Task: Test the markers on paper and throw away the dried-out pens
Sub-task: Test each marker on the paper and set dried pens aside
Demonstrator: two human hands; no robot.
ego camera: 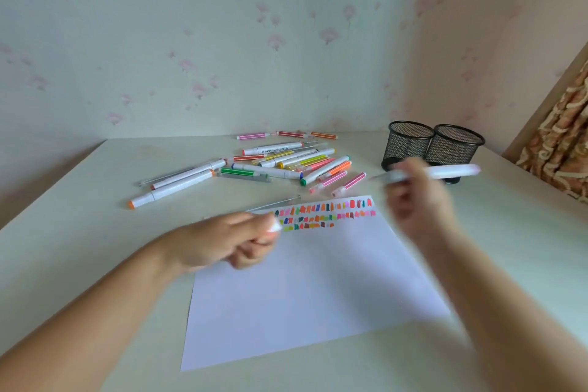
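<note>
A person's two bare hands work above a pale worktop (79,264) set in the corner of a room with flowered wallpaper. The right hand (416,200), blurred, has its fingers closed around the barrel of a white marker (445,171), which lies nearly level in the air, its far end pointing right, in front of two black mesh pen cups (410,143) that stand touching each other beyond the fingers. The left hand (229,239) is curled, the fingers pinched on a small white piece (275,226) at their tips; whether this is the marker's cap cannot be told through the blur. A white sheet of paper (311,296) lies flat below and between both hands, its far edge carrying three rows of short colour swatches (324,213), just beyond the left fingers and to the left of the right fingers. A thin clear pen (276,204) lies at the sheet's far left corner, close past the left fingers. Farther out, well apart from both hands, a loose heap of markers (286,162) rests on the worktop: white-barrelled ones with coloured ends and slim striped ones in pink, green, yellow and orange. A patterned curtain (563,149) hangs at the far right.
</note>
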